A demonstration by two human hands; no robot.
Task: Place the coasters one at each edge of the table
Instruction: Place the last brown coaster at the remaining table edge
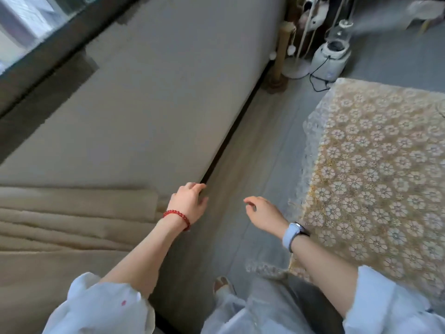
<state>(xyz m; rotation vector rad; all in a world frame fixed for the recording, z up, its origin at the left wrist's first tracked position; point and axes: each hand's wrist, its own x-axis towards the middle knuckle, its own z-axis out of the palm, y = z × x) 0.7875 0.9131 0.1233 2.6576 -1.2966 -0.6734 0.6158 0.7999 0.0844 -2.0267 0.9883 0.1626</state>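
**Both hands empty beside the lace-covered table**

From the head camera, we hold our left hand (189, 203) and right hand (263, 213) out over the grey floor (252, 145), fingers loosely spread, gripping nothing. The table (375, 169), under floral lace, lies just right of our right wrist. We see no coasters.

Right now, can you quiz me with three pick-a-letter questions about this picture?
1. Where is the table with the lace cloth? A) on the person's right B) on the person's left C) behind the window
2. What colour is the bead bracelet? A) green B) red C) black
3. What is the right hand holding? A) a cup B) a coaster C) nothing

Answers: 1 A, the cloth fills the right side. 2 B, red beads circle the left wrist. 3 C, its fingers are loose and empty, like the left hand.
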